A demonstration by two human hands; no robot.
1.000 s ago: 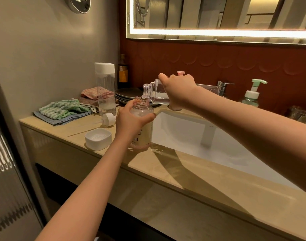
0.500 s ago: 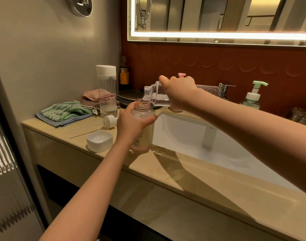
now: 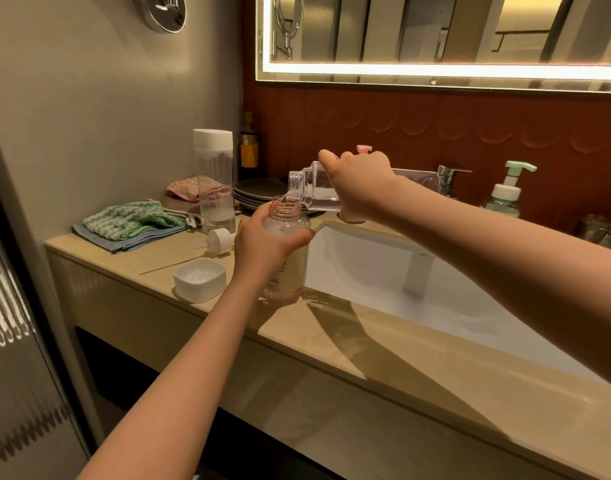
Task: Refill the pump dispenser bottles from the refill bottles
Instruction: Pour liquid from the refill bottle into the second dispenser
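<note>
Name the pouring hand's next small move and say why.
Probably tip the refill bottle a little steeper with the right hand: it lies almost level, liquid pooled along its lower side, neck at the open mouth of the dispenser bottle, which the left hand grips.

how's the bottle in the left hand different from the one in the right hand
Pose: the upright bottle in the left hand stands on the counter; the tipped bottle in the right hand lies near level, its neck over the other's mouth. Look: the upright bottle carries a pale printed label; the tipped bottle is plain clear. Both are uncapped, each gripped by one hand.
</note>
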